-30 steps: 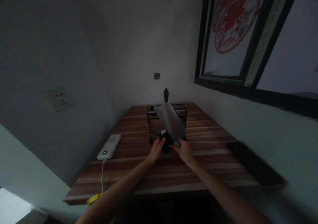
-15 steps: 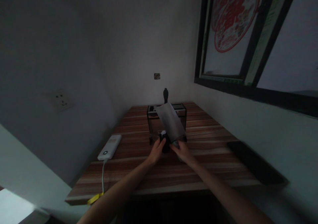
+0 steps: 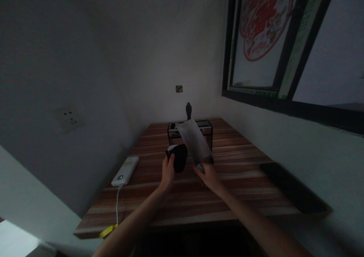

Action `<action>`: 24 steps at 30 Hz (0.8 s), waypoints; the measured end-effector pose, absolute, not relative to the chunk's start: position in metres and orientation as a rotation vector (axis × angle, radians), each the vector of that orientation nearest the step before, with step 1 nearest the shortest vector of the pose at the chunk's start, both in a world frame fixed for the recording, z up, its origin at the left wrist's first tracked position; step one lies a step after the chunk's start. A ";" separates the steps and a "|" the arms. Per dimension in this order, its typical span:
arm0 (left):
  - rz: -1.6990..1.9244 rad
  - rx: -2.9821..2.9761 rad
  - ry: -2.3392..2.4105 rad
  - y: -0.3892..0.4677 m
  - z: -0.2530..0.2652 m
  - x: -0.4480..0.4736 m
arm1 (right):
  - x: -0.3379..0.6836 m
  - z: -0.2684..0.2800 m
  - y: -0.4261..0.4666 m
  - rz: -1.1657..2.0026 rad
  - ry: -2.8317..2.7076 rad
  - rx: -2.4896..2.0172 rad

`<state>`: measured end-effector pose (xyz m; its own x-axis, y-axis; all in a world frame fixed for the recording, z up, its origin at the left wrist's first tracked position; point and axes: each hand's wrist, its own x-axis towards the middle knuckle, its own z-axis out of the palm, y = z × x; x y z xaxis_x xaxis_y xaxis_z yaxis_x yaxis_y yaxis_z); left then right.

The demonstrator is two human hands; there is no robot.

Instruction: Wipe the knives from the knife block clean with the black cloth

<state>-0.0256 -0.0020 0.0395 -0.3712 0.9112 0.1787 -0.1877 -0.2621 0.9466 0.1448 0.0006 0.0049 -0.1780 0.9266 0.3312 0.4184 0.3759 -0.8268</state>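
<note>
My left hand [image 3: 168,170] is closed on the left edge of a dark, flat item [image 3: 179,158] with a rounded outline and a pale patch at its top. It looks like black cloth, though the dim light hides its kind. In my right hand [image 3: 207,173] is a cleaver [image 3: 194,138], gripped at its handle. Its broad grey blade slants up and to the left, partly covering a knife rack [image 3: 211,135] with a dark frame. A black knife handle [image 3: 189,111] sticks up from that rack. The dark item hangs just left of the blade, apart from it.
A white power bank [image 3: 125,171] lies left on the wood-grain table [image 3: 227,196], with a white cable [image 3: 117,204] and yellow tag [image 3: 108,230] at the front edge. A flat black slab [image 3: 292,186] lies at the right. Walls close in the left, back and right sides.
My left hand has moved left with the dark item, away from the cleaver, and more of the item's face shows. My right hand and the cleaver have barely moved.
</note>
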 end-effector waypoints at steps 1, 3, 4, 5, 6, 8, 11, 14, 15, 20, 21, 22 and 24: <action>1.793 0.960 1.158 -0.004 0.045 -0.029 | 0.145 0.005 0.000 0.700 -1.769 -1.203; 1.885 0.869 1.152 -0.008 0.060 -0.034 | 0.144 0.005 0.000 0.684 -1.775 -1.229; 1.936 0.835 1.141 -0.010 0.068 -0.036 | 0.143 0.005 -0.001 0.688 -1.776 -1.236; 1.992 0.817 1.121 -0.010 0.078 -0.038 | 0.143 0.006 -0.001 0.688 -1.778 -1.237; 2.042 0.832 1.079 -0.010 0.088 -0.039 | 0.142 0.006 -0.001 0.680 -1.785 -1.232; 2.161 0.914 1.032 -0.005 0.111 -0.041 | 0.141 0.008 -0.002 0.629 -1.806 -1.217; 2.256 1.096 1.038 0.010 0.145 -0.044 | 0.140 0.009 -0.003 0.540 -1.853 -1.216; 2.314 1.424 1.117 0.031 0.173 -0.043 | 0.140 0.009 -0.002 0.490 -1.875 -1.245; 2.302 1.564 1.178 0.038 0.179 -0.040 | 0.140 0.008 -0.002 0.473 -1.878 -1.251; 1.831 2.500 1.423 0.060 0.173 -0.018 | 0.139 0.006 0.000 0.468 -1.875 -1.256; 1.680 2.650 1.454 0.062 0.167 -0.015 | 0.139 0.006 0.000 0.487 -1.872 -1.251; 1.551 2.760 1.492 0.063 0.161 -0.012 | 0.138 0.005 -0.001 0.503 -1.871 -1.246; 1.383 2.894 1.564 0.062 0.150 -0.011 | 0.138 0.005 -0.002 0.519 -1.861 -1.243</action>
